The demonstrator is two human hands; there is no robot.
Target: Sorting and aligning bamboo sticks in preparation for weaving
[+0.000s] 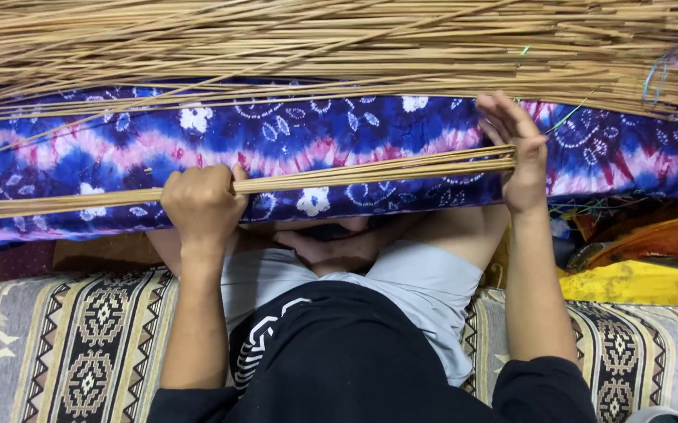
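A thin bundle of long tan sticks [354, 174] lies across a blue, purple and pink tie-dye cloth [292, 133]. My left hand [202, 204] is closed around the bundle near its middle. My right hand [520, 153] pinches the bundle's right end between thumb and fingers. The bundle runs on to the left edge of the view. A much larger heap of the same sticks [315, 47] is spread over the top of the cloth, beyond both hands.
I sit cross-legged in grey shorts [425, 290] on a patterned beige and brown woven mat [65, 345]. Yellow and orange cloth [644, 274] is piled at the right. Coloured threads [672, 70] hang from the heap's right end.
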